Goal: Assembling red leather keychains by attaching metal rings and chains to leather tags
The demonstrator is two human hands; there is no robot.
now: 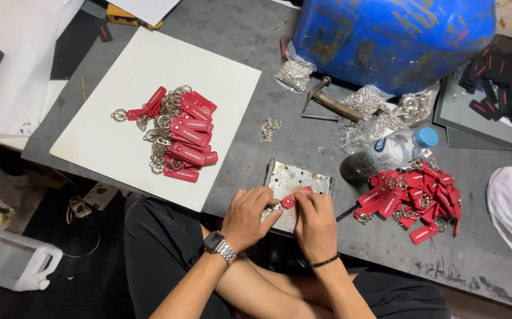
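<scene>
Pinching a small red key tag point(289, 201) between them, the left hand point(248, 216) and the right hand point(315, 222) meet over a worn metal plate point(296, 180) at the near edge of the grey table point(250, 147) — both hands are curled narrow, fingertips closed on the tag and its ring. A wristwatch point(219, 245) sits on the left wrist. Just right lies a loose heap of red key tags point(415, 198); left, on a white board point(149, 112), a tidier pile of finished tags point(182, 133). Farther off — a plastic water bottle point(395, 147), a hammer point(330, 101), bags of metal rings point(294, 74) and a blue barrel point(392, 38).
</scene>
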